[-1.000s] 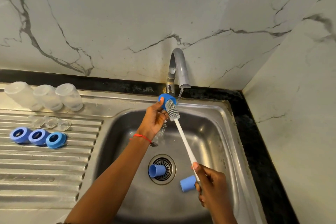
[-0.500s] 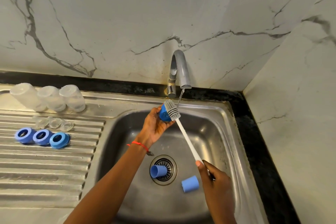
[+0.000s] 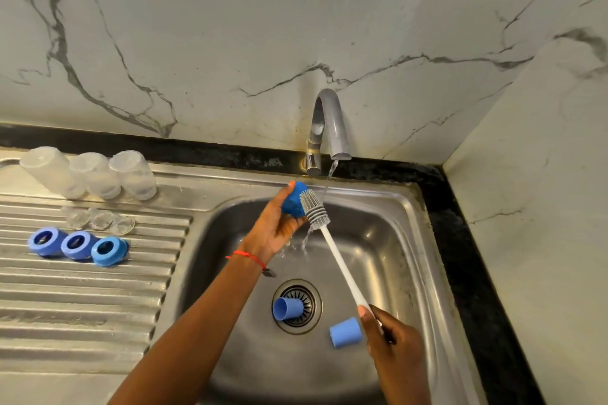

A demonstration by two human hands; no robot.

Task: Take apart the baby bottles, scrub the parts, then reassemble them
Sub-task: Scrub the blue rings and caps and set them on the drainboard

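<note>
Left hand [image 3: 276, 227] raised over the sink [image 3: 394, 240], grip curled round a blue cap [image 3: 293, 204], thumb tip on its top edge, fingers wrapped behind and under it. Red thread [image 3: 248, 256] round that wrist.

Right hand [image 3: 394, 348] low at the sink's near right, grip closed round the end of a brush [image 3: 339, 263], thumb laid along the white handle. Handle slanting up and left; grey bristled head [image 3: 314, 209] touching the cap's right side, just below the tap [image 3: 329, 128]. Thin stream of water [image 3: 332, 169] falling from the spout past the bristles, splashing beneath the left hand.

In the basin, two more caps lying on their sides: one [image 3: 287, 308] over the drain [image 3: 297, 306], open end facing left; the other [image 3: 345, 332] just beside the right hand.

On the ribbed drainboard [image 3: 82, 306] to the left, three clear bottles [image 3: 95, 174] in a row at the back, touching one another, seemingly mouth down. In front of them three clear teats [image 3: 98, 219], and nearer still three blue rings [image 3: 77, 245] side by side, openings up.

Veined marble wall [image 3: 197, 43] behind and to the right; dark strip of table [image 3: 477, 273] edging the sink.
</note>
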